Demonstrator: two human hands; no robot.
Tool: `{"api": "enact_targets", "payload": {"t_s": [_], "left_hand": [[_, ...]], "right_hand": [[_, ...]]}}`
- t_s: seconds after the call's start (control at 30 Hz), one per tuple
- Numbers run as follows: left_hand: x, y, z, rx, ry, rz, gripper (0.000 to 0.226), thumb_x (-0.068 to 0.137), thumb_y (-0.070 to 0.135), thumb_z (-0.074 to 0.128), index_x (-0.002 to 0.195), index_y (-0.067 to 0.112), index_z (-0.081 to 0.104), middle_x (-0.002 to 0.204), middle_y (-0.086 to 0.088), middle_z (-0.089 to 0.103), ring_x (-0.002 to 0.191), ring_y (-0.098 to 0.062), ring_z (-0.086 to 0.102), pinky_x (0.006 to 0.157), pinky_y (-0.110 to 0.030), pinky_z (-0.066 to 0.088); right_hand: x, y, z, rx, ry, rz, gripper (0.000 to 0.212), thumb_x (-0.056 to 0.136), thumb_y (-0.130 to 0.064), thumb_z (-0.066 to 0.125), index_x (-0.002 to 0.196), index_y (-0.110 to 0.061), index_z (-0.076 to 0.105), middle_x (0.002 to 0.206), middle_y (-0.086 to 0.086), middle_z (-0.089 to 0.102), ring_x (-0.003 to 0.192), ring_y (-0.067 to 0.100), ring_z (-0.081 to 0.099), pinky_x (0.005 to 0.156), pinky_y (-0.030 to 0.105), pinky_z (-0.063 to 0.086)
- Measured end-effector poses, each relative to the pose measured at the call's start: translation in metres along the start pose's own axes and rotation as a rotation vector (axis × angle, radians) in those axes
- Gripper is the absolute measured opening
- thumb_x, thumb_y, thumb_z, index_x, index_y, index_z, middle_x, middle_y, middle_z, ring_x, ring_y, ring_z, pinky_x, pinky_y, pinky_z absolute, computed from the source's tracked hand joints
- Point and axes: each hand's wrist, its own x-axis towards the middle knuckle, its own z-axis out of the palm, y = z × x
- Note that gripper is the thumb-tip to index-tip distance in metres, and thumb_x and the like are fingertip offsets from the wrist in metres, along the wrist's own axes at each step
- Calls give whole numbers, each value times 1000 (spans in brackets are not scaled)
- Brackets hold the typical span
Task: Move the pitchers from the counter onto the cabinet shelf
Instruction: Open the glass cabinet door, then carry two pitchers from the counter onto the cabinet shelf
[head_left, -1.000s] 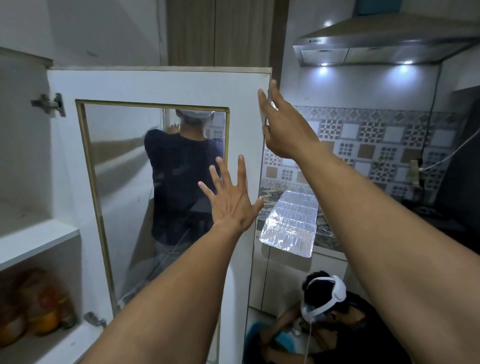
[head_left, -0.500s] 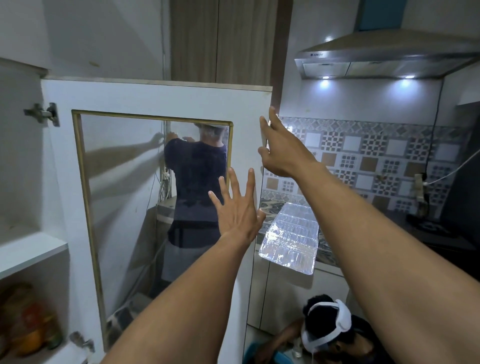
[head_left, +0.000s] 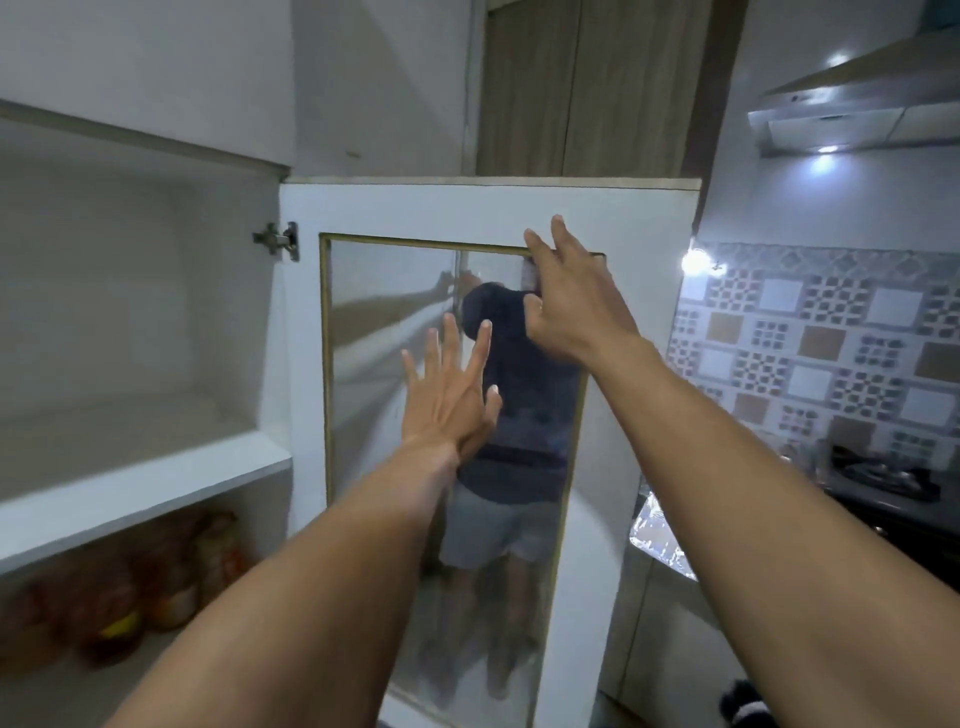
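Since the earlier frames the right hand (head_left: 571, 306) had left the cabinet door's (head_left: 613, 218) outer edge for its upper frame; the left hand (head_left: 447, 395) stayed spread against the glass. Both hands were open and empty. No pitchers were visible; the upper shelf (head_left: 140, 483) stood bare, so the door was probably being closed.

The right hand (head_left: 571, 306) has left the door (head_left: 623, 218) edge for its glass.

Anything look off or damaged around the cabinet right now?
Nothing broken or spilled. The white glass-panelled cabinet door hangs wide open, both the left hand and right hand are empty, and no pitcher is visible on the bare upper shelf.
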Motion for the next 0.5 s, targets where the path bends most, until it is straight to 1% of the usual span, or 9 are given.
{"api": "enact_targets", "payload": {"t_s": [0.1,0.13,0.23,0.33,0.5], "left_hand": [[-10,-64,-26,103,-33,-73,79,96,51,36,153,31,-14,163,-14,-14,150,-37,-5,116,-61,4],[-18,-87,-36,141,-37,-104,78,96,50,36,153,31,-13,163,-14,-13,150,-36,-5,117,-62,4],[-48,-148,-66,245,-36,-206,72,97,47,34,155,29,-4,163,-16,-4,150,-38,1,116,-63,8],[-90,-210,-105,348,-27,-349,66,98,46,31,155,27,1,163,-16,2,150,-37,4,117,-62,8],[-186,-297,-181,490,-30,-582,66,99,48,29,155,29,0,163,-16,1,150,-37,2,116,-63,8]], "right_hand": [[6,-37,27,99,-69,-49,72,96,-19,50,160,-21,16,170,10,5,154,36,13,122,55,18],[8,-54,38,129,-94,-91,73,96,-20,50,160,-20,16,169,12,7,153,37,14,123,55,18],[12,-110,68,198,-162,-180,73,96,-26,50,159,-18,15,166,17,14,151,40,21,121,57,23],[13,-184,90,296,-214,-271,74,99,-34,47,160,-18,10,166,20,13,151,38,20,120,56,23],[-5,-321,109,458,-295,-460,74,99,-38,45,161,-22,9,167,19,11,152,36,18,121,54,21]]}}
